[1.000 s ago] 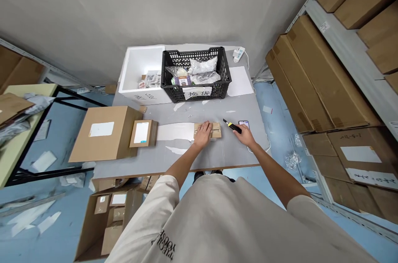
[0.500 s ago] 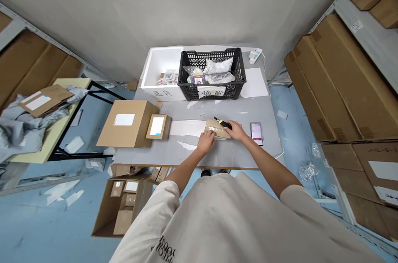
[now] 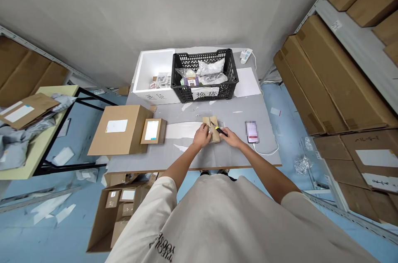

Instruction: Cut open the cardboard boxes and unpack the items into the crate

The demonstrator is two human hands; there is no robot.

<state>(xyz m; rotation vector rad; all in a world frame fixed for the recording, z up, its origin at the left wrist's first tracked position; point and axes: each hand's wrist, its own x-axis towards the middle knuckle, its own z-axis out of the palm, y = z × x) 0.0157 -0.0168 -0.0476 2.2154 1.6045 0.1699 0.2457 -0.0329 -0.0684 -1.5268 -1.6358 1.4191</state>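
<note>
In the head view, a small brown cardboard box (image 3: 215, 136) lies on the grey table, with a seam or slit running along its top. My left hand (image 3: 202, 136) grips its left side, fingers curled onto the top near some crinkled clear tape. Held in my right hand (image 3: 231, 136) is a yellow and black utility knife (image 3: 219, 129); its blade tip points up and left over the box's top. Whether the blade touches the cardboard is too small to tell. To the right of that hand lies a phone (image 3: 252, 131) with a white cable.
A small labelled box (image 3: 151, 130) and a larger carton (image 3: 116, 136) stand at the table's left. Behind are a white foam bin (image 3: 141, 85) and a black crate (image 3: 204, 94) holding plastic-wrapped goods. An open carton (image 3: 98, 221) sits on the floor; shelves of cartons (image 3: 338, 72) rise at right.
The small box has turned so its length runs more front to back. My left hand has shifted to its left side, and the knife has moved in over its top. The whole view has shifted slightly.
</note>
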